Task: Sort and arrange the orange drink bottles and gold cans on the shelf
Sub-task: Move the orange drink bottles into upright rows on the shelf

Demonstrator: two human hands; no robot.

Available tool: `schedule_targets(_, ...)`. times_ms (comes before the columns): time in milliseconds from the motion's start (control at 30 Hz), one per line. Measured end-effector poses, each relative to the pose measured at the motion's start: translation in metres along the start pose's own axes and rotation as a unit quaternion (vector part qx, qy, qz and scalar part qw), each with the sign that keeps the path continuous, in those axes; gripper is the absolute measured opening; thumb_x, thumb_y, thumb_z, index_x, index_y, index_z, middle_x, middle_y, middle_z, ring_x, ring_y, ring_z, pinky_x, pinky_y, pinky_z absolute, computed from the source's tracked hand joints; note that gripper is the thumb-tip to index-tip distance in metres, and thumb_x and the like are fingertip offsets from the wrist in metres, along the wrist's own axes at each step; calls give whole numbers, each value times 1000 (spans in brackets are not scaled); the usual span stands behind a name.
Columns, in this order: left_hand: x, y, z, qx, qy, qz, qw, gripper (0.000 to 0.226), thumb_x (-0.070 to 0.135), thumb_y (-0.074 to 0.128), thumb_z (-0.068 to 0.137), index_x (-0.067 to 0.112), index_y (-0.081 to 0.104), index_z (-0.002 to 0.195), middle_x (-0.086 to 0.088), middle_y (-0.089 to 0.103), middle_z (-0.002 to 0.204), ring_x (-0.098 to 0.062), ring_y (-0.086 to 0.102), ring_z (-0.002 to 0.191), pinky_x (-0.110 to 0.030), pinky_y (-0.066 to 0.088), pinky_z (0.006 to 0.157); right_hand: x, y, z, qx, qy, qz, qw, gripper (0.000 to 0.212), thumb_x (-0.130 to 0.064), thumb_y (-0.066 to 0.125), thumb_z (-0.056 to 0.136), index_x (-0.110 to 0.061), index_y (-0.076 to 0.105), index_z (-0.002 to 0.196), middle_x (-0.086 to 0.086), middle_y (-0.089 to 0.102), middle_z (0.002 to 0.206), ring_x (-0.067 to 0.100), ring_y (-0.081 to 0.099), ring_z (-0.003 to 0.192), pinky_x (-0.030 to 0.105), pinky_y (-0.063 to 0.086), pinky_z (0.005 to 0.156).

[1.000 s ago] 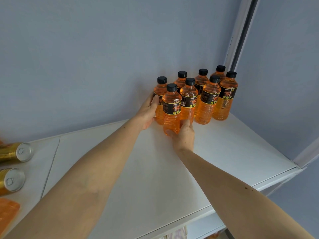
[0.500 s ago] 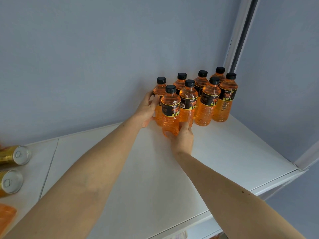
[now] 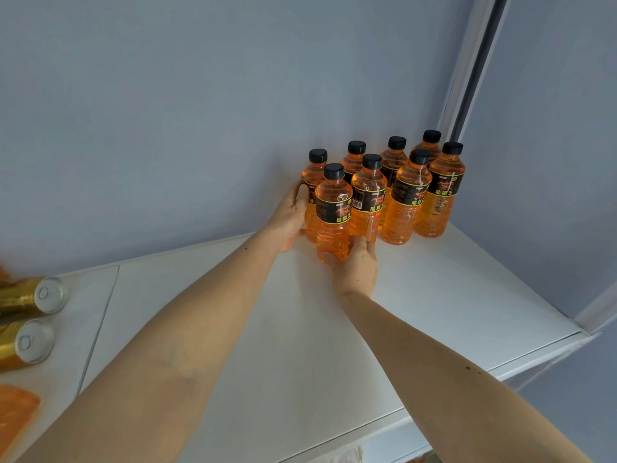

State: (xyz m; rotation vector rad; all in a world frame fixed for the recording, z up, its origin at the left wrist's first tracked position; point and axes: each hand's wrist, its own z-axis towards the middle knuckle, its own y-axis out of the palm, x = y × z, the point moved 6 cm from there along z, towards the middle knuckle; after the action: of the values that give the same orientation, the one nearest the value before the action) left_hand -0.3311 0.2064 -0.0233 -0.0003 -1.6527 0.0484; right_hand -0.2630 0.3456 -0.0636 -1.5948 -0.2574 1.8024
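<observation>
Left hand [image 3: 289,219] thumb and fingers curled round nine o'clock bottle [image 3: 310,177], right hand [image 3: 359,267] gripping six o'clock bottle [image 3: 334,195] base

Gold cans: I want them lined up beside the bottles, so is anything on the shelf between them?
Nothing visible stands on the shelf between the gold cans and the bottles; only the left forearm crosses above.

能量王 reads in yellow-orange characters on the black label of the rightmost bottle [image 3: 445,192] and again on the front left bottle [image 3: 334,219]. the middle front bottle [image 3: 369,198] shows a white barcode patch, digits too small to read. a small white word above the characters is illegible.
</observation>
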Motion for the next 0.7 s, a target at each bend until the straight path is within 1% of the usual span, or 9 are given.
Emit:
schedule_targets(100,-6,-6,-4,25,-13,44,999,53,53,28,97,33,24,146,2,28,154,-27,28,140,-54,29,107,0,1,1,-2,9,0,1000,57,-30,76,79,-7,49,124,12,51,132,33,52,117,41,47,93)
schedule_targets(167,-10,-13,-10,45,-15,71,996,60,55,29,96,30,17,149,2,21,157,-24,24,142,-51,28,110,1,2,1,-3,11,0,1000,57,-30,75,79,-7,48,124,13,50,131,33,52,117,42,47,93)
schedule_targets(233,-11,-21,-18,61,-11,97,993,64,56,30,95,28,14,150,1,19,158,-23,23,143,-49,26,113,1,2,1,-8,10,-2,1000,59,-31,75,79,-6,47,124,13,49,131,34,52,117,43,47,92)
schedule_targets(300,-12,-28,-28,80,-8,111,991,67,57,33,94,26,15,150,0,21,157,-22,25,142,-49,27,113,0,0,-1,-10,9,-1,1000,62,-32,75,79,-6,44,125,13,49,132,35,51,117,44,47,92)
schedule_targets(400,-14,-40,-46,106,-9,121,987,66,54,40,93,22,22,148,-1,30,153,-20,32,138,-46,32,112,-4,-4,-9,-8,5,22,1000,63,-33,76,78,-9,39,124,14,50,130,36,52,116,46,48,90)
schedule_targets(467,-15,-48,-61,123,-13,124,985,62,50,45,94,20,28,146,-2,36,149,-19,36,135,-44,34,110,-9,-7,-18,-13,-3,30,999,57,-35,74,80,-11,40,119,13,52,125,35,53,112,46,50,87)
schedule_targets(600,-17,-64,-101,167,-4,112,980,50,38,47,97,15,38,141,-1,43,142,-15,43,127,-35,38,105,-23,-9,-42,-27,-40,25,999,44,-34,66,86,-12,43,116,10,55,118,30,56,106,40,49,80)
schedule_targets(700,-21,-78,-139,217,-3,109,970,40,33,48,97,15,47,132,2,50,127,-14,48,115,-31,41,97,-36,-5,-67,-67,-90,52,992,32,-29,63,89,-12,47,111,7,56,114,26,58,99,39,49,75)
